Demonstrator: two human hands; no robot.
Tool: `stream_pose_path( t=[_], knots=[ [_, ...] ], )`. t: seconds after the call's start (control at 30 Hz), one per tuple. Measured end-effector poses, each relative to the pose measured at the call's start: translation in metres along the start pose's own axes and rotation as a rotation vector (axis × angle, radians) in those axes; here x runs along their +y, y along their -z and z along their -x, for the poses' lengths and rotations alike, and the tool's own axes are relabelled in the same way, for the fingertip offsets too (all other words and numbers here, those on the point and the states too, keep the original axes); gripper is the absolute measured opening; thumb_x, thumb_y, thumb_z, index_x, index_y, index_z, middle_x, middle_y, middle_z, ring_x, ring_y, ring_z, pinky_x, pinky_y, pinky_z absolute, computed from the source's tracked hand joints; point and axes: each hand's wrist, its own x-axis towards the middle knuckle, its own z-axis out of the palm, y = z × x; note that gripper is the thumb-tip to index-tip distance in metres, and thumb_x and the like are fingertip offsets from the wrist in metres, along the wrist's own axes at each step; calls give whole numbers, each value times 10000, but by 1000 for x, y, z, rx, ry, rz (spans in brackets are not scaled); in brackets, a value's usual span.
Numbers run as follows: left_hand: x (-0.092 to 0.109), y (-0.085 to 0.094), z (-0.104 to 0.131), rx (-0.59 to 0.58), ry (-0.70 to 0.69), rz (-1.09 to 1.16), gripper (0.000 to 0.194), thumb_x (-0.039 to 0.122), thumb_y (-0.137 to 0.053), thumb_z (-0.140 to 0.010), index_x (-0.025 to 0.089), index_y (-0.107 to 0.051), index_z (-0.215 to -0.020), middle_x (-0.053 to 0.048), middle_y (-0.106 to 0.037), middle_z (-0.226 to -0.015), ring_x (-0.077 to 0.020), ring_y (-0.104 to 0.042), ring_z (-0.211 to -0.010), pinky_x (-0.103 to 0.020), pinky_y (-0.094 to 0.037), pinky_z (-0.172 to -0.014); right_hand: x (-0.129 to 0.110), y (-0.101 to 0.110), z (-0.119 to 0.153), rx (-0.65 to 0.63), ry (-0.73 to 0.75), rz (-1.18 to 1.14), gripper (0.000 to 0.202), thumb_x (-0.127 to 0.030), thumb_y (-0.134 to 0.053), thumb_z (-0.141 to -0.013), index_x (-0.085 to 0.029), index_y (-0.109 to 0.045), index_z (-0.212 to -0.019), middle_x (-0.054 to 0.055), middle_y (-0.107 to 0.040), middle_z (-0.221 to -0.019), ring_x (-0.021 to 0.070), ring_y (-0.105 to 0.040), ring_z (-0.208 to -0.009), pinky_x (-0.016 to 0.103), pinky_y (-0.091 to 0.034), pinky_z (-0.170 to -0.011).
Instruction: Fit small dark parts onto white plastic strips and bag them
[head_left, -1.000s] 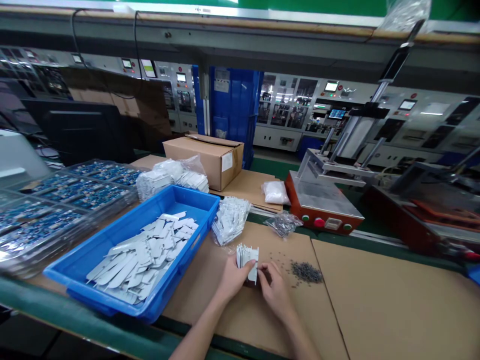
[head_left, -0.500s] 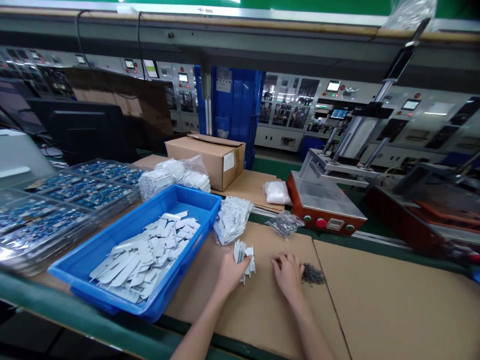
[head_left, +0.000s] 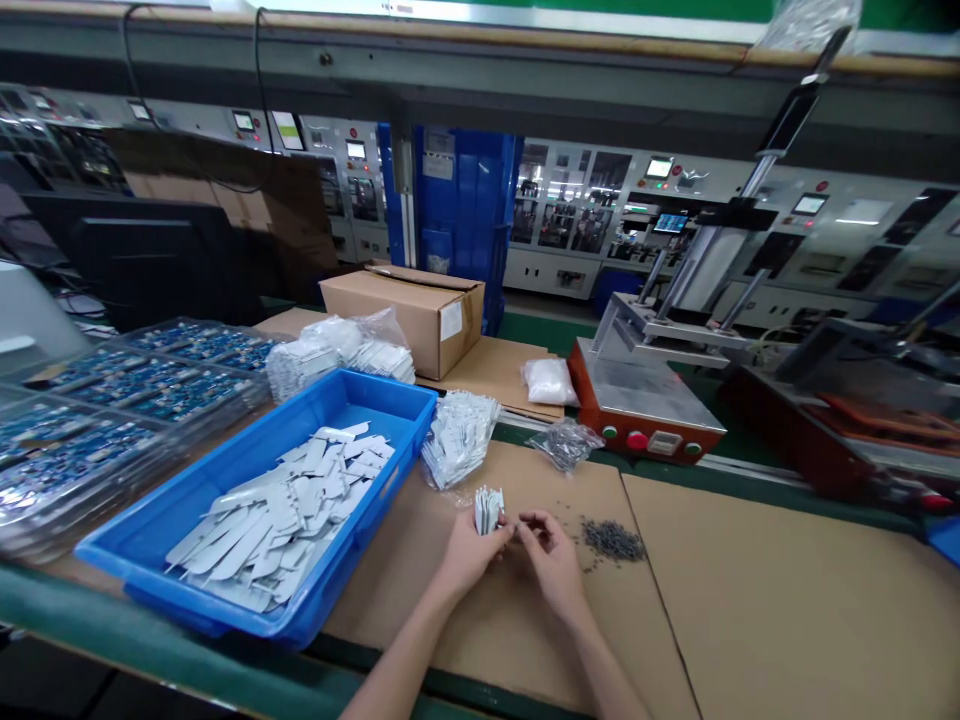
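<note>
A small bunch of flat white plastic parts (head_left: pixel 488 508) is gripped in my left hand (head_left: pixel 471 552), over the cardboard sheet. My right hand (head_left: pixel 553 562) has come up beside it, thumb and forefinger pinched together at the edge of the bunch; what lies between those fingertips is too small to make out. Just right of my right hand lies a loose pile of small dark grey pieces (head_left: pixel 613 540). To the left, a blue tray (head_left: pixel 405 400) holds many similar white parts (head_left: pixel 289 515).
Bagged white parts (head_left: pixel 459 435) and a bag of dark pieces (head_left: pixel 566 443) lie behind my hands. A red-based press (head_left: pixel 649 400) stands at back right, a cardboard box (head_left: pixel 405 310) at the back. Clear trays of blue circuit boards (head_left: pixel 142 385) sit at far left.
My right hand has moved left, away from the dark pile, to the white parts in my left hand. The bunch has turned more upright, and the pile is now uncovered.
</note>
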Motion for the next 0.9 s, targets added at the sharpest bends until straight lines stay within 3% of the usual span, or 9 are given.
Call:
stream_pose_path(
  t=[0.23,0.33,0.43,0.6,0.9],
  knots=[
    [2,1,1,-32,15,24,242,278,-661,-565,136,-499,-676,53,-490,-437,-71,-458,-356,-173,-393,-364,-2,1,3,48,64,114,191,-336,-486,-745,-171,-580,-763,29,-605,-716,159,-528,-666,253,-414,-649],
    [-3,1,0,-82,52,143,277,346,-611,-620,135,-502,-763,31,-529,-490,-96,-501,-396,-205,-432,-385,-4,1,4,73,77,130,187,-330,-459,-762,-174,-561,-782,23,-596,-716,154,-529,-655,249,-417,-639],
    [-9,1,-3,-58,86,258,294,363,-564,-657,131,-496,-825,1,-569,-566,-129,-554,-469,-232,-459,-410,-7,1,5,45,86,130,173,-321,-461,-765,-177,-556,-776,24,-594,-710,157,-533,-658,247,-422,-640],
    [-8,6,-6,23,-12,118,338,302,-653,-591,101,-551,-843,-52,-631,-722,-173,-600,-643,-244,-485,-557,-12,1,9,-20,135,158,160,-300,-470,-767,-179,-574,-784,40,-604,-745,176,-542,-722,261,-420,-680],
    [-5,6,-3,-9,-57,19,334,308,-650,-599,91,-581,-843,-91,-652,-813,-207,-600,-750,-260,-477,-636,-6,2,4,54,64,88,201,-348,-512,-728,-165,-594,-740,35,-618,-699,168,-539,-658,258,-424,-642]
  ],
)
